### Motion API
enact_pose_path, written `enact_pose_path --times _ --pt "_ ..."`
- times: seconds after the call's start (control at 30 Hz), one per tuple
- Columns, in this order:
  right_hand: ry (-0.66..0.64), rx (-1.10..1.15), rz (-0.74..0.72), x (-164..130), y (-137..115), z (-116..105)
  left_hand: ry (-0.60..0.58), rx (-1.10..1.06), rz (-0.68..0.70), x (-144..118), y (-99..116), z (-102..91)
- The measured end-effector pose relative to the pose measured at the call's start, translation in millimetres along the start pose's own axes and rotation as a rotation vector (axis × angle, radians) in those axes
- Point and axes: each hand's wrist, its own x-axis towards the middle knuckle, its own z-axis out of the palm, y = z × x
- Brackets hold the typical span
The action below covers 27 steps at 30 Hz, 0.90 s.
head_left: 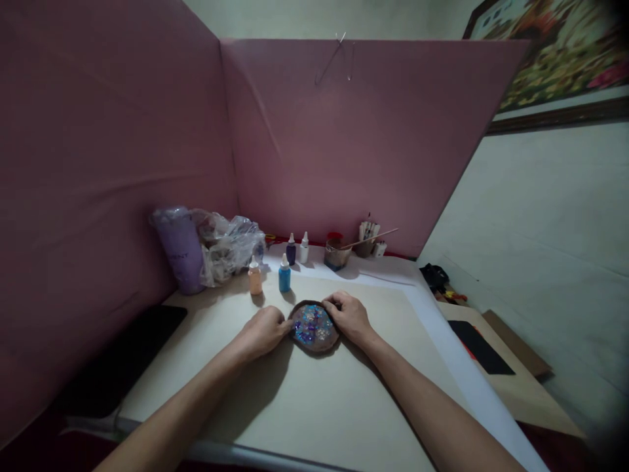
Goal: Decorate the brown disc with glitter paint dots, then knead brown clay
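Observation:
A small round brown clay dish [322, 337] with a raised rim is held between my two hands over the pale table sheet. Blue, purple and pale painted flower-like spots cover its inside. My left hand [265, 330] is closed, with thumb and finger pinching the dish's left edge. On the upper right of the rim, my right hand [350, 316] grips with bent fingers. Just beyond the dish stand a blue paint bottle [284, 275] and a peach paint bottle [255, 278], both upright with white nozzles.
Farther back are a purple paint bottle [291, 251], a white paint bottle [304, 249], a water cup [337, 255] with a brush [371, 238] across it, and a brush holder [366, 241]. A purple tumbler [181, 252] and crumpled plastic bag [230, 246] stand left. Pink panels [344, 144] enclose the back.

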Motion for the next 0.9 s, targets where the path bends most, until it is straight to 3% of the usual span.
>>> enact_pose_path --times 0.1,0.17,0.27,0.33,0.9 --pt "-0.008 -0.009 0.008 0 -1 -1 0.144 0.056 0.073 -6 -3 -6.9" --pt "-0.008 -0.015 0.012 -1 -1 -1 0.219 0.037 0.207 -8 -8 -8.6" --pt "-0.001 -0.024 0.008 -1 -1 -1 0.218 -0.029 0.466 -9 -15 -6.7" --pt "0.001 -0.026 0.009 -1 -1 -1 0.191 -0.051 0.556 -8 -19 -4.6" --pt "0.002 -0.024 0.013 -1 0 0 0.204 0.070 0.642 -2 -21 4.7"
